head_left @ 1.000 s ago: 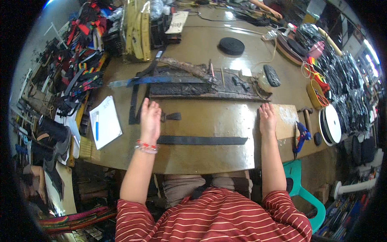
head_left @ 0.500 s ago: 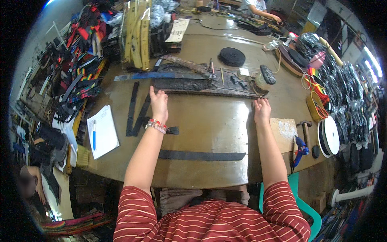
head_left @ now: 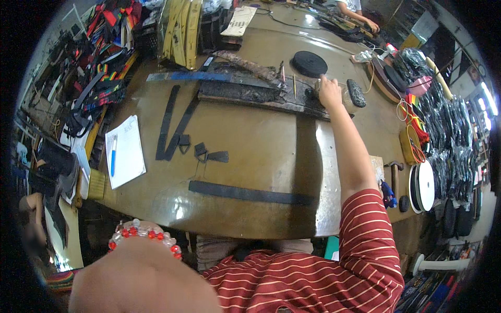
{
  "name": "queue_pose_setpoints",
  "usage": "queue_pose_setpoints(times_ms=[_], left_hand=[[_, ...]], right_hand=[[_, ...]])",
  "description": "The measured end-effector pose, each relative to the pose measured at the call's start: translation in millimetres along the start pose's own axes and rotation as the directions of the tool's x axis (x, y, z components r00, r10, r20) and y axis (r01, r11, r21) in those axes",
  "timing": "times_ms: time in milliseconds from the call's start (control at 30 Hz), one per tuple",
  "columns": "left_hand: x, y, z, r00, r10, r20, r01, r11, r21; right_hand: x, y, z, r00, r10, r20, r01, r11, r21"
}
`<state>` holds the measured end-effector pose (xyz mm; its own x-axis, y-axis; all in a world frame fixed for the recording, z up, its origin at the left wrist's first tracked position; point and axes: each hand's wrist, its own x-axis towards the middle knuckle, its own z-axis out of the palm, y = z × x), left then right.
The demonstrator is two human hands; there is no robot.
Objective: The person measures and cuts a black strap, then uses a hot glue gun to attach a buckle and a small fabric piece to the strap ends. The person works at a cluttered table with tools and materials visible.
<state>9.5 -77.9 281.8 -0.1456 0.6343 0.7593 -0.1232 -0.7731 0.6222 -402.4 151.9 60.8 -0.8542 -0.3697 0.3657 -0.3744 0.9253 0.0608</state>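
My right hand [head_left: 330, 93] reaches over the dark, worn board [head_left: 245, 96] at its right end. Its fingers are bent down and closed beside a jar with a black speckled top [head_left: 356, 93]; what they grip is hidden. My left hand [head_left: 146, 276] is raised very close at the lower left, large and blurred, with a red and clear bead bracelet [head_left: 148, 235] at the wrist. Its fingers do not show. On the table before me lie a flat black strap [head_left: 245, 193], two longer black straps [head_left: 168, 122] set in a V, and small folded black strap pieces [head_left: 201, 151].
Behind the board sits a coiled black webbing roll [head_left: 309, 63]. A blue-ended steel ruler [head_left: 193, 76] lies along the board. Paper with a blue pen [head_left: 113, 156] is at left. A white spool [head_left: 425, 185], a blue glue gun [head_left: 389, 195] and wrapped black bundles [head_left: 449, 125] stand right.
My right hand has gone from the board's near edge up over its right end. My left hand has left the board and come back close to me, uncovering the small strap pieces.
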Motion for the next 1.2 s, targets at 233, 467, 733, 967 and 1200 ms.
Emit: queue_pose_setpoints(times_ms=[233,467,733,967,1200], left_hand=[[-55,3,13,0.968,-0.23,-0.096,0.238,0.968,0.082],[-166,-55,-62,0.516,-0.226,-0.826,0.819,-0.15,0.553],[-203,-86,-63,0.386,-0.194,-0.902,0.9,-0.133,0.414],[-184,-87,-77,0.549,-0.048,-0.834,0.811,-0.21,0.546],[-202,-84,-98,0.457,0.185,-0.87,0.869,-0.301,0.393]], right_hand=[[-135,-50,-74,0.972,-0.212,-0.101,0.232,0.8,0.554],[-290,-76,-117,0.893,-0.381,0.237,0.199,0.81,0.552],[-310,-46,-122,0.909,-0.252,0.331,-0.02,0.769,0.64],[-284,-21,-128,0.982,-0.147,0.119,0.021,0.708,0.706],[-302,-32,-104,0.998,-0.001,-0.057,0.032,0.831,0.555]])
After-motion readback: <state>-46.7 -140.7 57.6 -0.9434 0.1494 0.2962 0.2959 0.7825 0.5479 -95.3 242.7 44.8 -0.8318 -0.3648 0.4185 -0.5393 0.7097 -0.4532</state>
